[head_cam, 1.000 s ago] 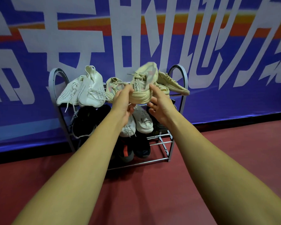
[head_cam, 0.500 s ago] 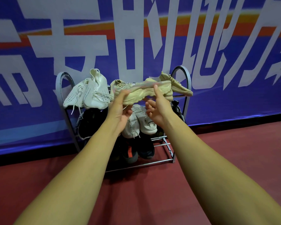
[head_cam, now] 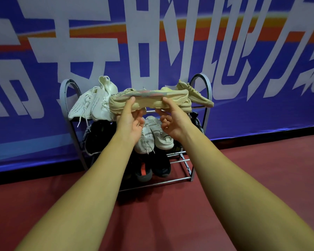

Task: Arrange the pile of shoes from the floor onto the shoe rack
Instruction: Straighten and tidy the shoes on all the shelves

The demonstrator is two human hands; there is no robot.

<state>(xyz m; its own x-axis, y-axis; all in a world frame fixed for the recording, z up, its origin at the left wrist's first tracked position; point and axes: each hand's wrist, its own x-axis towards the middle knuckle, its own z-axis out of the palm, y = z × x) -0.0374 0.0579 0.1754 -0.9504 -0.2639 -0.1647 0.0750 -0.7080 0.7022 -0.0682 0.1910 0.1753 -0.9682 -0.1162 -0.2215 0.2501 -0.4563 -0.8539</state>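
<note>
left hand (head_cam: 130, 122): we grip the beige sneaker (head_cam: 149, 100) near one end, thumb on its sole.
right hand (head_cam: 172, 124): we pinch the other end.
beige sneaker: level before the top shelf of the shoe rack (head_cam: 205, 82), beside white sneakers (head_cam: 96, 104).

You have one grey metal shoe rack (head_cam: 161, 183) with arched ends in front of you. On it you can count two white knit sneakers (head_cam: 96, 104), two white lace-up trainers (head_cam: 163, 134) and two dark shoes (head_cam: 161, 167) on the lowest level. The cream chunky-soled sneakers (head_cam: 149, 102) number at least three. You cannot count the black shoes (head_cam: 100, 136) at the left. Two hands show: your left hand (head_cam: 130, 122) and your right hand (head_cam: 172, 122).
</note>
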